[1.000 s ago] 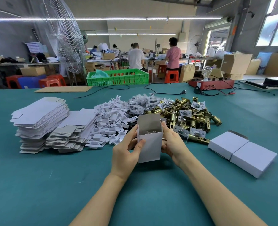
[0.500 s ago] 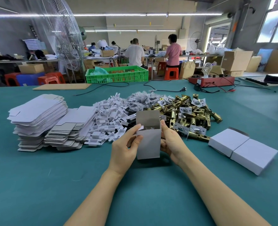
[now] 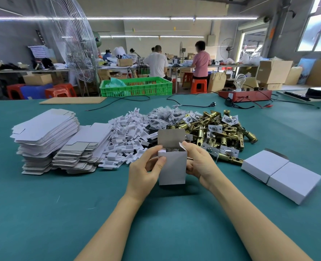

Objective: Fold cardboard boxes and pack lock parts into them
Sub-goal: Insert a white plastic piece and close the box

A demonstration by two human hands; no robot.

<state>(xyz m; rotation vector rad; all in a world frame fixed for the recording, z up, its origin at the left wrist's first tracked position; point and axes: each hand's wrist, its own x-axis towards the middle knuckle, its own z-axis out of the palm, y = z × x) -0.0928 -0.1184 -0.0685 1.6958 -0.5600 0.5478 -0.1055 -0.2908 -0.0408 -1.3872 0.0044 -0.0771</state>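
Box: small white cardboard box (image 3: 172, 168) stands upright on the green table (image 3: 42, 213), top open, rear flap raised, metal glinting inside.
Left hand: left hand (image 3: 144, 171) grips the box's left side, thumb pressing on a side flap.
Right hand: right hand (image 3: 199, 162) grasps the right side, a fingertip on the right flap.
Behind: brass lock latches (image 3: 221, 132) piled just beyond, white plastic inserts (image 3: 125, 136) to their left.
Left: flat box blanks (image 3: 46, 136) stacked.
Right: two closed white boxes (image 3: 282, 172) touching.

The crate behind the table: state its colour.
The crate is bright green, with an open lattice wall; the head view shows it.
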